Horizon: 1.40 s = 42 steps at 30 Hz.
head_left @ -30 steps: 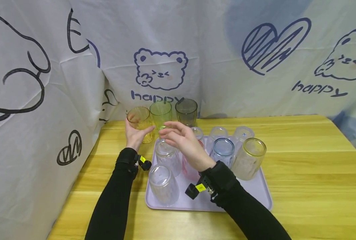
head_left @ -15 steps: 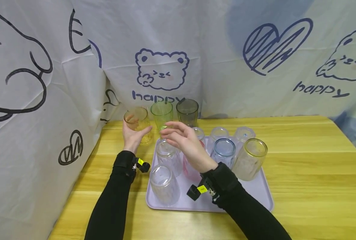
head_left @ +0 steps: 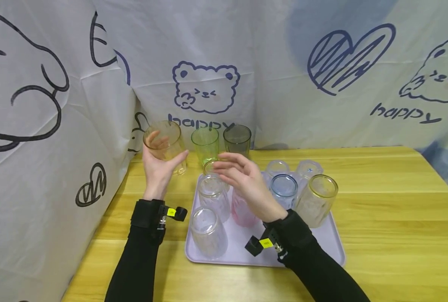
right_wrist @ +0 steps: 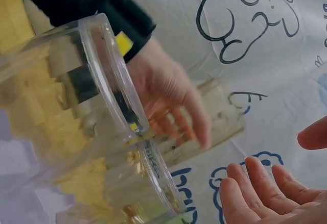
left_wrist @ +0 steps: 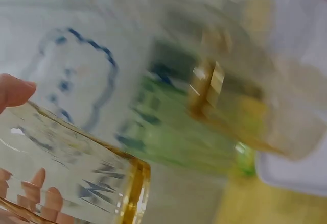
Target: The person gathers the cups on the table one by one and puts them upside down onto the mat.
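Note:
My left hand (head_left: 157, 167) holds an amber glass (head_left: 162, 138) with thumb and fingers around its sides, at the table's back left. The glass is tilted, its wide rim toward the upper left. In the left wrist view the fingers show through the amber glass (left_wrist: 66, 157); the rest there is blurred. My right hand (head_left: 246, 182) hovers over the tray's back left part, fingers loosely extended, holding nothing. In the right wrist view the right hand (right_wrist: 271, 198) has thumb and fingers apart. Beyond the hands stand a green glass (head_left: 206, 142) and a dark grey glass (head_left: 237, 138).
A pale lilac tray (head_left: 243, 260) carries several upside-down glasses, among them a clear glass (head_left: 209, 235), a pink glass (head_left: 243, 212), a blue glass (head_left: 283, 188) and a yellowish-rimmed glass (head_left: 316, 201). A printed curtain (head_left: 277, 84) hangs behind and along the left.
My left hand has moved left and up with the amber glass, widening the gap to the green one. My right hand has shifted slightly right, uncovering a clear glass at the tray's back left.

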{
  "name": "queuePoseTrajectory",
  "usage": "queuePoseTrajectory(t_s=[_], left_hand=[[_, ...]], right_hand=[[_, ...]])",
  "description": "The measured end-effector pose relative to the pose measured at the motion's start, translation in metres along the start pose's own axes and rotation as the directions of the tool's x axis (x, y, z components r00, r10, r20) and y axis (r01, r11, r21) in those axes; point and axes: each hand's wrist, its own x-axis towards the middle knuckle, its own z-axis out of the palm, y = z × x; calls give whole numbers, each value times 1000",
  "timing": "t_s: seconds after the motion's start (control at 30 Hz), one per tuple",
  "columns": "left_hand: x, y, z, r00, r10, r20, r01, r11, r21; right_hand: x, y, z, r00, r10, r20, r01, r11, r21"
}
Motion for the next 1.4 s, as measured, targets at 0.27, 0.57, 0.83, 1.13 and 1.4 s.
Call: queuePoseTrajectory(t_s=[0.27, 0.57, 0.83, 1.13, 1.4], left_hand=[[-28, 45, 7, 989, 127, 80, -121, 990, -67], [-54, 84, 12, 962, 232, 143, -222, 972, -81], [-85, 103, 25, 940, 258, 222, -242, 966, -95], [-112, 95, 50, 918, 244, 313, -194, 964, -183], [-121, 85, 68, 898, 240, 370, -150, 955, -255]], right_hand=[[-17, -1, -10, 998, -47, -52, 46, 999, -26], [-36, -3, -17, 987, -144, -66, 139, 987, -75], [-52, -1, -22, 976, -213, -51, 203, 966, -158], [-62, 12, -32, 927, -374, 25, 367, 894, -257], [-68, 17, -39, 898, -436, 63, 422, 808, -411]])
